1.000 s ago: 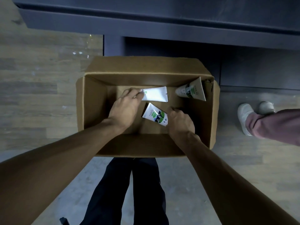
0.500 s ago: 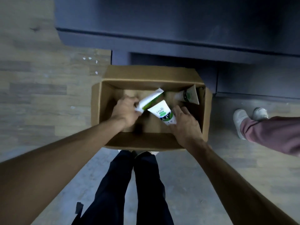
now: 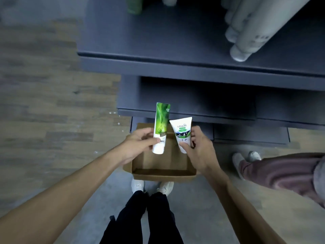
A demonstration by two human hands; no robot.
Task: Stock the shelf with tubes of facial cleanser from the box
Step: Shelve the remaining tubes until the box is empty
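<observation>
Tubes: green tube (image 3: 161, 127) pinched low by the left hand (image 3: 139, 147), white tube (image 3: 182, 133) gripped by the right hand (image 3: 200, 150); both lifted clear above the box (image 3: 163, 171) they lay in a second ago.
Meaning: pick done; shelving is next.
Room: dark shelf (image 3: 175, 41) beyond lies bare on its near left; pale bottles (image 3: 249, 32) crowd the far right.
Edges: shelf lip juts overhead.

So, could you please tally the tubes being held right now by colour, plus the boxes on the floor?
Green and white tube, held by the left hand: 1
White tube with a green label, held by the right hand: 1
Cardboard box: 1
Total: 3
</observation>
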